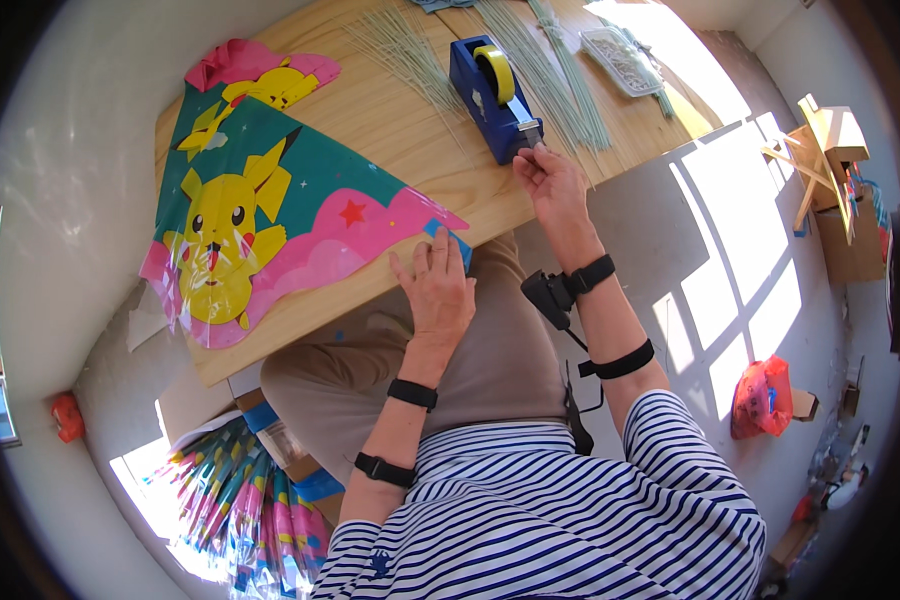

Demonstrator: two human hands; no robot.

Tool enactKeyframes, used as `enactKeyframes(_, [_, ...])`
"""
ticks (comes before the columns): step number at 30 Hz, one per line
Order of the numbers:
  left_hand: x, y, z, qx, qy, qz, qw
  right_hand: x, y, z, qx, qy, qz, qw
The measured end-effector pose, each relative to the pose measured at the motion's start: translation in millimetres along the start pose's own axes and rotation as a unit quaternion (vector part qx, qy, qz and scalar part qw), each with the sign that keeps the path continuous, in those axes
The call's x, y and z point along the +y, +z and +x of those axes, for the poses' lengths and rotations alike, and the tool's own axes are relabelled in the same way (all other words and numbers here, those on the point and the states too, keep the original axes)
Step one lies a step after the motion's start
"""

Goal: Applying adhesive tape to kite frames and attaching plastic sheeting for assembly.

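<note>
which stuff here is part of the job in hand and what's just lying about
In use, or likely so:
- printed sheet, at the left hand
- tape dispenser, at the right hand
- pale thin sticks, probably; untouched

Seemingly just lying about:
- red bag on the floor, right
- smaller red bag, far left

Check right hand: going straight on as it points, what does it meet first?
Likely the blue tape dispenser: the right hand points at its cutter end, very close; depth and actual contact are unclear.
</note>
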State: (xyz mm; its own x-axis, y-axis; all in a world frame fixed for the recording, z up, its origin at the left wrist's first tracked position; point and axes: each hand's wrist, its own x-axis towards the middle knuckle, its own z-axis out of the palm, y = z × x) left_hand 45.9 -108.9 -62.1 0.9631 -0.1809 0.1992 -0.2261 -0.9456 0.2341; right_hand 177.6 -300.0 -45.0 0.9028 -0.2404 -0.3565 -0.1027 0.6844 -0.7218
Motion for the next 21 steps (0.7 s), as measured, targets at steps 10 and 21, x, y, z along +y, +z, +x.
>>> enactKeyframes(10, [0.0, 1.0, -0.8, -0.002, 0.002, 0.002, 1.000, 6.0, 5.8, 13.8, 0.097, -0.032, -0.114, 0.988])
enactKeyframes(21, [-1.5, -1.8, -0.3, 0.016, -0.006, -0.017, 1.000, -6.2, 20.9, 19.5, 0.133, -0.058, -0.241, 0.959])
